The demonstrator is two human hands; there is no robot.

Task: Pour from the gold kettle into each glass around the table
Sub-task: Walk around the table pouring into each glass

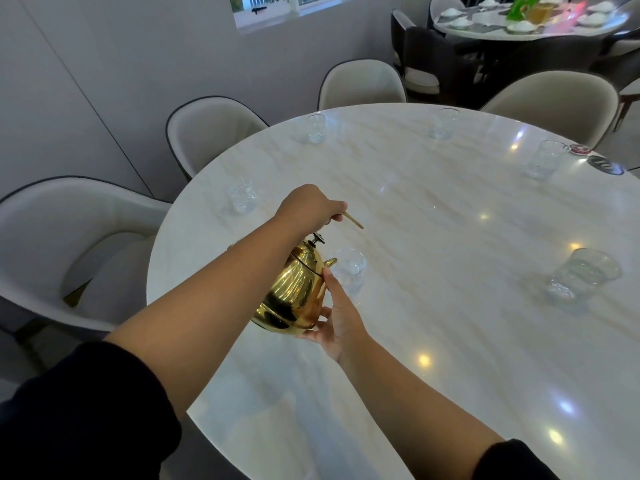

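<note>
While aloft, kettle (294, 289) in left grip (310, 206)

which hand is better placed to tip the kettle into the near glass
Left: the left hand grips the gold kettle by its handle, spout at the glass; the right hand only braces its body.

Dining room, daylight. Pale grey panelled wall (86, 64) along left; white-framed window (294, 6) at top edge, view beyond blurred. Large round cream marble-look desk (433, 209) fills centre, glossy top catching warm and white light spots (424, 360). Cream upholstered shell chairs with dark piping (214, 129) ringed close round left and far edge. Far right corner: second round white table (502, 33) laid with white plates (521, 26), dark-backed chairs (433, 60) drawn up beside it.
</note>
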